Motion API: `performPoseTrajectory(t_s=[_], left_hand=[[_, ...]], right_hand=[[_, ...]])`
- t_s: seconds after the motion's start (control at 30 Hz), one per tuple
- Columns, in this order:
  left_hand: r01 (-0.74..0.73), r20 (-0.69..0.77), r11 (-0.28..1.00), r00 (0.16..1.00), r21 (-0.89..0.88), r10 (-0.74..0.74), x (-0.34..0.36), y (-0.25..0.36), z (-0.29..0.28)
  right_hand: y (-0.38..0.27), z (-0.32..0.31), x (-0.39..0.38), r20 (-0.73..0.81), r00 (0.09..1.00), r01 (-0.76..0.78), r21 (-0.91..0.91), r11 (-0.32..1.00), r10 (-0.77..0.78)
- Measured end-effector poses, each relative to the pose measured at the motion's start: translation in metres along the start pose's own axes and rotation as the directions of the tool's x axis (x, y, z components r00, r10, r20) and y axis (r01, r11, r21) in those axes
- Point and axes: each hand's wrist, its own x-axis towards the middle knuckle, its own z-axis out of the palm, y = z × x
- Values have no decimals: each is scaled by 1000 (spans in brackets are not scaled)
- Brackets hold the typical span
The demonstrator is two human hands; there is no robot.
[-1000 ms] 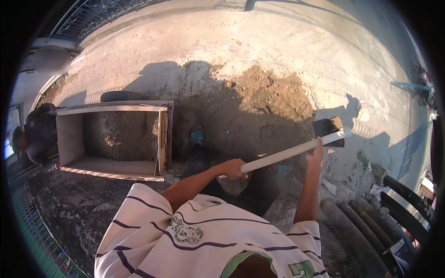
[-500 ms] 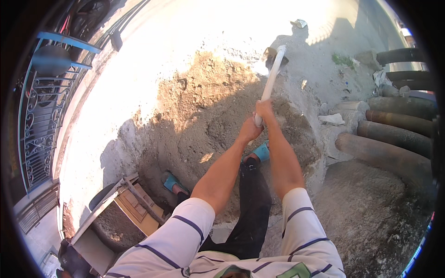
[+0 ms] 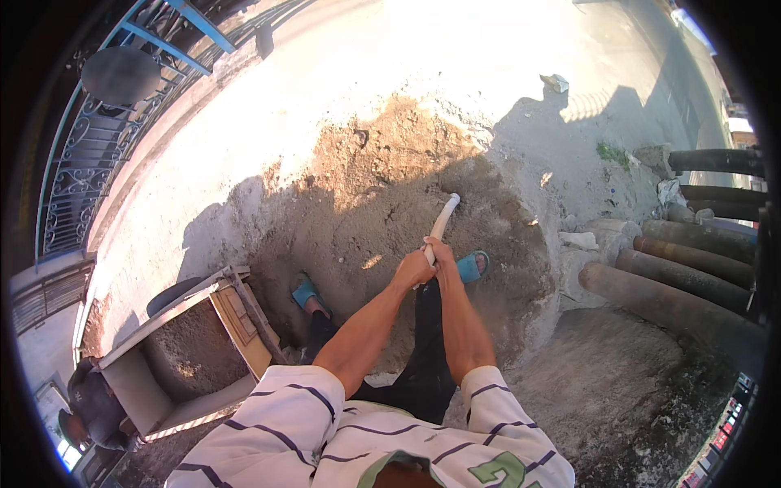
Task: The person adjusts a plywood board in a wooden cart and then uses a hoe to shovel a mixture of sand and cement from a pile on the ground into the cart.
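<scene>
A hoe with a pale wooden handle slants away from me over the brown soil. My left hand is closed round the near end of its handle. Just above it, touching, my right hand wraps the same handle. The handle's whitish far end meets the darker, shaded soil between and beyond my feet. The hoe's blade does not show there; soil or the handle hides it. My feet, in teal slippers, stand apart on the soil.
At my left is a wooden box with soil inside. Several thick pipes lie at the right, beside pale stone lumps. A grey mound lies near right. A blue metal gate stands far left.
Both hands have swung the hoe down and toward me. Its head was raised and visible beyond the soil; now it is down at the soil. My view has shifted somewhat.
</scene>
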Motion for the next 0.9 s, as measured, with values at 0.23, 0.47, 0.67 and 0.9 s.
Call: performPoseTrajectory(t_s=[0.23, 0.47, 0.67, 0.9], left_hand=[[-68, 22, 996, 998, 65, 67, -173, -84, -103], [-8, -7, 994, 1000, 109, 9, -510, -201, -268], [666, -675, 745, 573, 52, -465, -824, -336, -311], [954, -988, 297, 7, -40, -154, -1008, -453, -275]], right_hand=[[80, 99, -120, 263, 965, -131, 418, 899, 19], [140, 216, -192, 166, 956, -288, 386, 876, 242], [338, 436, -388, 318, 738, -626, -8, 779, 596], [484, 594, -520, 546, 320, -753, -350, 558, 774]])
